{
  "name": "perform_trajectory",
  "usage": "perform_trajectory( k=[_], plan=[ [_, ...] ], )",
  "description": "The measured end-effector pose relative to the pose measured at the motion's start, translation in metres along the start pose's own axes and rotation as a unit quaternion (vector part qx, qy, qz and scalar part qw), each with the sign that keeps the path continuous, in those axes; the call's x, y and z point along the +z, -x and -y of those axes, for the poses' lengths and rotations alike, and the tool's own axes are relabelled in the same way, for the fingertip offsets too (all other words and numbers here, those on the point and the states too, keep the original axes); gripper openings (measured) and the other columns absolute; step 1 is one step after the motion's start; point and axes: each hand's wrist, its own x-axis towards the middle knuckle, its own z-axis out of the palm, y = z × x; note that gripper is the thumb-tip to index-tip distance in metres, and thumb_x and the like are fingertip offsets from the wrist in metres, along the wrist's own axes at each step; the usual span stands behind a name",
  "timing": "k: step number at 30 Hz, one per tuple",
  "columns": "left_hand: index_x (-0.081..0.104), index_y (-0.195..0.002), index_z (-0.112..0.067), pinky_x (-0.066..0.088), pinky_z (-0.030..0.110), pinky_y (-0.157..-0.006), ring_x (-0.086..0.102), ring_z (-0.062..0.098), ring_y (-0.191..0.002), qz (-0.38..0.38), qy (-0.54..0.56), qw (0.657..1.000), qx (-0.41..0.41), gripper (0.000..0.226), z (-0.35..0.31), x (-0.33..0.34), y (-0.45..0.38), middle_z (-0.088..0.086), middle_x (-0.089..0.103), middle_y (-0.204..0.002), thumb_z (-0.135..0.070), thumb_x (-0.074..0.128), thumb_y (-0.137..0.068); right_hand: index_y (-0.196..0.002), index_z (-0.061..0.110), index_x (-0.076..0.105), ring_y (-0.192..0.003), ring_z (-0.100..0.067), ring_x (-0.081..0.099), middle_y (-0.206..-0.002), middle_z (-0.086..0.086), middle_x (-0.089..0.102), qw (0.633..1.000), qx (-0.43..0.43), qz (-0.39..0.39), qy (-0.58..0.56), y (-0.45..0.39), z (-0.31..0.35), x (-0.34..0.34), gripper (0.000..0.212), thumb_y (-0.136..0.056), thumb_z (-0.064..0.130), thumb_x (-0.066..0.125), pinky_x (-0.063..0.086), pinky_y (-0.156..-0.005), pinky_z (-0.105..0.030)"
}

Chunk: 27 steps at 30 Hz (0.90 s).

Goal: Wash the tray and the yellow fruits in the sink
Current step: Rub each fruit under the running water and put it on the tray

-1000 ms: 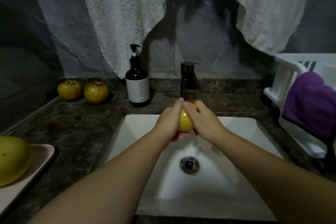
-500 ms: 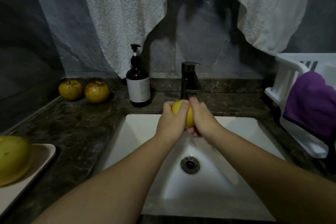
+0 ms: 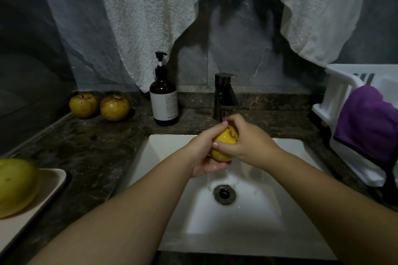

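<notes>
A yellow fruit (image 3: 224, 143) is held over the white sink (image 3: 170, 157), just under the dark tap (image 3: 224, 97). My left hand (image 3: 204, 153) cups it from below and the left. My right hand (image 3: 247, 140) wraps over its top and right side. Water trickles off the fruit toward the drain (image 3: 224, 194). Two more yellow fruits, one (image 3: 83, 105) beside the other (image 3: 114, 108), sit on the counter at the back left. Another yellow fruit (image 3: 15, 185) lies on the beige tray (image 3: 50, 187) at the left edge.
A brown soap pump bottle (image 3: 164, 101) stands left of the tap. A white dish rack (image 3: 340, 101) with a purple cloth (image 3: 372, 122) is on the right counter. White towels (image 3: 150, 17) hang on the wall behind.
The fruit has turned in my hands and dropped slightly under the tap. My right hand now covers more of its top, my left hand lies lower beneath it.
</notes>
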Motion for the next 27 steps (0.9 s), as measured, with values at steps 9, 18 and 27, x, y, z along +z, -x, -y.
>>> perform_trajectory(
  k=[9, 18, 27],
  plan=[
    [0.071, -0.121, -0.016, 0.064, 0.03, -0.064, 0.074, 0.02, -0.089, 0.026, 0.096, 0.994, 0.039, 0.054, 0.003, 0.001, -0.008, 0.008, 0.077, -0.097, -0.061, 0.067, -0.09, -0.142, 0.039, 0.049, -0.114, -0.008, 0.05, -0.127, 0.014, 0.043, 0.999, -0.003, -0.022, -0.036, 0.004, -0.013, -0.006, 0.073, -0.078, 0.067, 0.071, 0.048, -0.092, -0.03],
    [0.072, -0.12, -0.015, 0.063, 0.033, -0.075, 0.073, 0.021, -0.087, 0.02, 0.115, 0.991, 0.069, 0.051, 0.005, -0.001, -0.013, 0.01, 0.076, -0.098, -0.057, 0.066, -0.092, -0.129, 0.043, 0.058, -0.105, -0.002, 0.053, -0.12, 0.022, 0.049, 0.999, -0.03, -0.036, -0.019, 0.005, -0.011, -0.01, 0.053, -0.082, 0.062, 0.07, 0.05, -0.084, -0.027],
    [0.068, -0.124, -0.011, 0.066, 0.035, -0.071, 0.078, 0.023, -0.082, 0.037, 0.123, 0.989, 0.075, 0.051, 0.005, 0.001, -0.009, 0.012, 0.079, -0.095, -0.054, 0.064, -0.095, -0.122, 0.045, 0.051, -0.104, -0.004, 0.052, -0.119, 0.019, 0.047, 0.998, -0.03, -0.04, -0.043, 0.005, -0.009, -0.008, 0.05, -0.08, 0.058, 0.074, 0.05, -0.083, -0.029]
  ],
)
